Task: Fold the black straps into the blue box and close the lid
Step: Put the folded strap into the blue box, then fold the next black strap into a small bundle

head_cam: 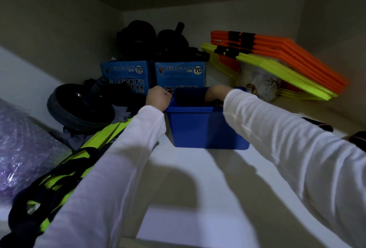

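Note:
A blue plastic box (206, 127) stands open-topped on a white shelf, in the middle of the view. My left hand (158, 97) is closed on the box's left rim. My right hand (216, 94) reaches down inside the box, and its fingers are hidden by the box wall. Something dark, likely the black straps (188, 97), lies inside the box under my right hand. No lid shows on the box.
Two blue "Lucky Star" cartons (180, 73) stand right behind the box with black gear on top. A black wheel (79, 107) and yellow-green ladder with black straps (59, 174) lie at left. Orange and yellow frames (277, 63) lean at back right.

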Demonstrator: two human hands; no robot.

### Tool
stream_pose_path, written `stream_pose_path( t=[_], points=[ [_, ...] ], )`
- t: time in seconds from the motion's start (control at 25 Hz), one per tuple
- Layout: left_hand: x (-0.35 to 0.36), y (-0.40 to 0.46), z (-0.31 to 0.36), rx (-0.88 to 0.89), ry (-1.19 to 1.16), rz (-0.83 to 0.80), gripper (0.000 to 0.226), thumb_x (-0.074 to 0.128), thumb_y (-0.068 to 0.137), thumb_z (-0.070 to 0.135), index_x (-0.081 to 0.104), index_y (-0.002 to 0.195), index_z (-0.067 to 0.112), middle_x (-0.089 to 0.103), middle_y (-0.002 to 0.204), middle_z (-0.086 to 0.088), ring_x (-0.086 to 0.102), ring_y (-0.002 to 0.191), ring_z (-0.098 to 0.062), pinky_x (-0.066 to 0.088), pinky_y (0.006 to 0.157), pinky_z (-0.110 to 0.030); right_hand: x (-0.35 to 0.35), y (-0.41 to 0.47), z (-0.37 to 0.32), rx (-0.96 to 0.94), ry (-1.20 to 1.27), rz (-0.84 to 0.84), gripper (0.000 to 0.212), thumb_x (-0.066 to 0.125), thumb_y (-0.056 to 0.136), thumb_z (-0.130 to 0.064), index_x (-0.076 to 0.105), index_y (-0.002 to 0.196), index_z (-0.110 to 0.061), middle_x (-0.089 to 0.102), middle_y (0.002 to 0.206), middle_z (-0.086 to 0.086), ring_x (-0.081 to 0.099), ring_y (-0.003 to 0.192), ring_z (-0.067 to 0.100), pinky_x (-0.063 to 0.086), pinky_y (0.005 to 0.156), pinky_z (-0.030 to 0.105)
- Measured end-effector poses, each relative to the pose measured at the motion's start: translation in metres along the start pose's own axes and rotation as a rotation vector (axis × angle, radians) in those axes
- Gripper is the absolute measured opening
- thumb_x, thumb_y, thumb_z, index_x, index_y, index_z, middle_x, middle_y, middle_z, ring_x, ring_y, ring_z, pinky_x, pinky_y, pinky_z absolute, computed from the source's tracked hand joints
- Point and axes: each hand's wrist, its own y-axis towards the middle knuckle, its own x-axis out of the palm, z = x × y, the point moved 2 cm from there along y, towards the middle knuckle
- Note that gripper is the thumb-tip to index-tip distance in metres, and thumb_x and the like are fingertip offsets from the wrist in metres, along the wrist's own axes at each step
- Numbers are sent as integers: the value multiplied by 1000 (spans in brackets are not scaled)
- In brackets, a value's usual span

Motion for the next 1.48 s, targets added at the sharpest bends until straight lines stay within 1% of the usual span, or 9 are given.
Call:
stream_pose_path(
  t=[0.08, 0.2, 0.32, 0.44, 0.6, 0.76, 0.96, 1.32, 1.48],
  points=[
    [0, -7, 12, 84, 43, 97, 29, 43, 93, 5, 70, 103, -1, 68, 108, -22, 62, 101, -31, 50, 94, -34, -16, -2, 15, -4, 281, 116, 24, 43, 98, -22, 60, 100, -5, 62, 115, 13, 53, 65, 21, 41, 54, 24],
    [11, -31, 50, 433, 127, 268, 34, 43, 94, 14, 64, 117, 1, 63, 117, -20, 54, 112, -32, 41, 92, -34, -51, -19, 56, 9, 499, 591, 24, 48, 89, -16, 66, 97, -3, 68, 110, 19, 65, 89, 31, 42, 63, 27],
    [45, -75, 96, 902, 85, 48, 36, 40, 92, 20, 66, 111, 4, 65, 107, -15, 55, 106, -28, 43, 86, -35, -61, -51, 111, 54, 494, 883, 30, 47, 87, -16, 68, 94, 3, 68, 101, 28, 64, 97, 39, 47, 73, 36],
    [88, -119, 117, 1201, 147, -212, 42, 36, 87, 27, 69, 103, 7, 66, 100, -11, 57, 99, -25, 51, 72, -38, -34, -63, 164, 177, 462, 888, 31, 47, 88, -18, 66, 89, 7, 66, 98, 33, 63, 96, 43, 44, 69, 37],
    [137, -149, 114, 1079, 295, -588, 33, 45, 94, 26, 63, 119, 14, 58, 120, -7, 52, 115, -22, 46, 84, -34, 23, -64, 205, 256, 374, 609, 33, 48, 90, -16, 51, 61, 0, 59, 74, 25, 57, 80, 36, 35, 57, 30],
    [162, -150, 98, 914, 306, -760, 36, 48, 94, 32, 58, 126, 20, 52, 131, -3, 48, 124, -19, 43, 98, -31, 69, -57, 215, 177, 162, 315, 31, 48, 92, -16, 64, 114, -1, 65, 119, 17, 57, 111, 33, 45, 90, 34],
    [172, -148, 86, 840, 257, -787, 39, 49, 94, 33, 56, 129, 17, 52, 133, -5, 43, 129, -18, 35, 108, -29, 82, -70, 211, 115, 56, 292, 36, 44, 95, -15, 57, 129, -12, 60, 128, 13, 55, 116, 31, 43, 91, 31],
    [172, -153, 78, 818, 186, -780, 36, 52, 94, 25, 59, 126, 11, 53, 131, -12, 46, 126, -25, 34, 107, -29, 88, -99, 194, 267, -186, 173, 36, 38, 93, -23, 58, 117, -6, 64, 117, 14, 60, 108, 32, 40, 73, 31],
    [164, -160, 77, 753, 116, -777, 33, 52, 93, 18, 60, 123, 5, 53, 132, -12, 51, 122, -24, 31, 90, -11, 88, -120, 182, 222, -262, 41, 46, 33, 86, -37, 58, 118, -16, 65, 119, 6, 60, 111, 27, 44, 84, 33]
  ],
)
